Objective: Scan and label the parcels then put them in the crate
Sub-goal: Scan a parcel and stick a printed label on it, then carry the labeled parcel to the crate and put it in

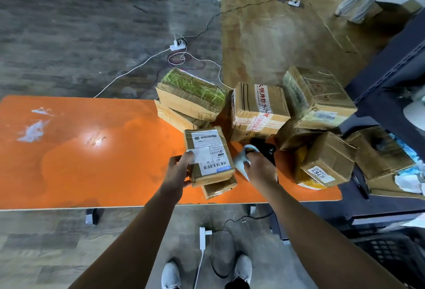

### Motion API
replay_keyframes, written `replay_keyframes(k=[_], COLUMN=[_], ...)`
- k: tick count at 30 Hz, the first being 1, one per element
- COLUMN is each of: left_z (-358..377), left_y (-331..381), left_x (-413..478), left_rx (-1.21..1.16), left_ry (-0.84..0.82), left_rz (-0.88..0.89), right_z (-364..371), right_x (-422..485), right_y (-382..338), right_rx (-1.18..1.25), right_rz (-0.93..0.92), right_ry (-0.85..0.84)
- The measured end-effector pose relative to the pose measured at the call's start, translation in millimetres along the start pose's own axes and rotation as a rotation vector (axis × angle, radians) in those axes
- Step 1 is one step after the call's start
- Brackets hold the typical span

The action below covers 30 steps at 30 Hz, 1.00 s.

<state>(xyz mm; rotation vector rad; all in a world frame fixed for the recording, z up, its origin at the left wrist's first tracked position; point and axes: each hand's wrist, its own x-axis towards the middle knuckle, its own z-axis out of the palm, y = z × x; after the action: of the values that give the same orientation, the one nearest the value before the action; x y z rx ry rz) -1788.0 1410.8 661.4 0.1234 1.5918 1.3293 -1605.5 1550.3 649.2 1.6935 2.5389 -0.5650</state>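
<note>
So the left hand (180, 170) has the small parcel (210, 157) by its left edge, thumb on top of the white shipping label and fingers wrapped underneath, a firm narrow hold. The parcel sits near the front edge of the orange table (92, 162), label side up with the barcode facing the person. It rests on a second small parcel (219, 188) that pokes out at its 5 o'clock.

At 3 o'clock from the parcel, the right hand (258, 164) is curled around a black scanner (264, 149), with a pale blue slip (240, 162) caught in the same fingers. That slip hangs just beside the parcel's right edge; can't tell if it's actually touching.

The rest of the boxes are heaped from 12 to 3 o'clock of the held parcel: one with green tape (190, 95) stacked on another at 12, one with red-lettered tape (259, 109) at 1, and a box with a numbered sticker (326, 162) at 3, tilted at the table's right end.

The black crate (391, 249) is down on the floor at 4 o'clock, well apart from the parcel, below a dark shelf unit (395, 70). A white power strip (177, 46) lies on the floor past the table at 12.
</note>
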Motion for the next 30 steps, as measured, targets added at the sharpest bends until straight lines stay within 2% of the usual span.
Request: replay_keyframes(k=[3, 7, 11, 15, 17, 19, 23, 26, 30], left_z=[-16.9, -38.3, -63.2, -72.1, -71.4, -67.6, -50.6, -33.0, -1.9], left_y=[11.8, 22.5, 19.2, 21.4, 24.3, 25.7, 29.3, 30.7, 23.2], left_x=[-0.6, -11.6, -17.2, -19.2, -20.8, -24.2, -34.9, -47.2, -66.5], left_rx=[-0.074, -0.06, -0.053, -0.093, -0.083, -0.064, -0.051, -0.053, -0.024], left_ry=[0.089, 0.099, 0.087, 0.081, 0.046, -0.013, -0.124, -0.186, -0.262], left_rz=[-0.028, -0.004, -0.012, -0.035, -0.035, -0.016, 0.027, 0.033, 0.087], right_z=[-13.3, -14.6, -3.6, -6.6, -10.3, -16.1, -31.7, -46.6, -65.4], right_x=[-8.5, -21.2, -30.4, -39.4, -46.6, -54.4, -66.3, -79.4, -106.1], right_y=[-18.8, -51.3, -74.3, -76.1, -75.1, -78.2, -90.0, -83.0, -50.4], right_rx=[0.06, -0.038, -0.151, -0.09, 0.029, 0.252, 0.618, 0.951, 1.019], right_rz=[-0.15, -0.314, -0.342, -0.291, -0.249, -0.16, -0.044, 0.121, 0.176], right_ry=[0.125, 0.037, -0.041, -0.058, 0.009, 0.087, -0.052, -0.098, -0.013])
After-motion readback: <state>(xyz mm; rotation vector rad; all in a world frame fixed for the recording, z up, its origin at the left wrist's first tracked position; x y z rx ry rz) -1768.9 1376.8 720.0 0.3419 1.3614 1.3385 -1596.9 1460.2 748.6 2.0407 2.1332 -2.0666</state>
